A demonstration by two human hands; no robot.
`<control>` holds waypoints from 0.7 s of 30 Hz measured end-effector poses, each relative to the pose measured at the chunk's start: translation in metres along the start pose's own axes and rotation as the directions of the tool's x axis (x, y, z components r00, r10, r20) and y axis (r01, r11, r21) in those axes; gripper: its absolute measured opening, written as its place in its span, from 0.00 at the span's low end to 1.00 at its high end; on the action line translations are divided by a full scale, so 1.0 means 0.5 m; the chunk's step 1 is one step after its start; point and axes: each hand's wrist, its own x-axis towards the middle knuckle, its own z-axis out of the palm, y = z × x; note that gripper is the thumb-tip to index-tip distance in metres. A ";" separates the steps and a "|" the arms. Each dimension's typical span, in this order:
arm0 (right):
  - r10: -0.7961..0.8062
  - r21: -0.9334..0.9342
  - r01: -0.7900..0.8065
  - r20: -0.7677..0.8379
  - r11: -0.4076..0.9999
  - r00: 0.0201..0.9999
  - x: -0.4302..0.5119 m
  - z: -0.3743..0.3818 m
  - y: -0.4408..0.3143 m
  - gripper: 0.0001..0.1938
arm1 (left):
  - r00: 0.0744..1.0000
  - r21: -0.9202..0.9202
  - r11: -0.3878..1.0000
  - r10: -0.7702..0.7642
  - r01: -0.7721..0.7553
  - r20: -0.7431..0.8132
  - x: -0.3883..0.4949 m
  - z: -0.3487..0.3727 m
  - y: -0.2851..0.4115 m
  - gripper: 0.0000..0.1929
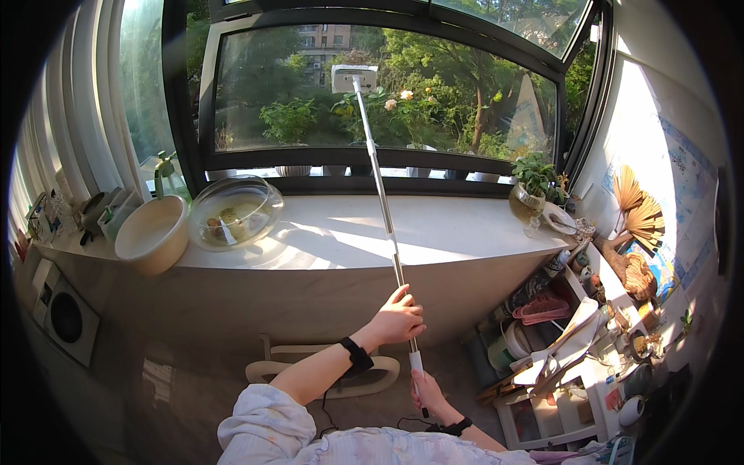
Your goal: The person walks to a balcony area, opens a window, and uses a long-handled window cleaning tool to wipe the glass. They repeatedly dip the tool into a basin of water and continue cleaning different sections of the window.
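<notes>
My left hand (397, 317) is closed around the metal telescopic pole (382, 192) of a window-cleaning tool. Lower on the same pole, my right hand (427, 390) grips the white handle. The pole slants up across the windowsill to a flat white cleaning head (354, 78), which lies over the upper part of the window pane (261, 87); whether it touches the glass cannot be told. Both wrists wear black bands.
On the sill (325, 232) stand a cream basin (152, 235), a clear bowl of water (237, 212) and, at right, a potted plant (528, 197). Cluttered shelves (581, 372) line the right side. A pale chair-like frame (372, 372) stands below the sill.
</notes>
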 end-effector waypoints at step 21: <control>-0.118 0.133 0.103 0.112 0.986 0.987 0.126 0.156 -0.301 0.22 | 0.958 0.204 0.963 -0.123 0.179 -0.258 0.082 -0.230 -0.206 0.16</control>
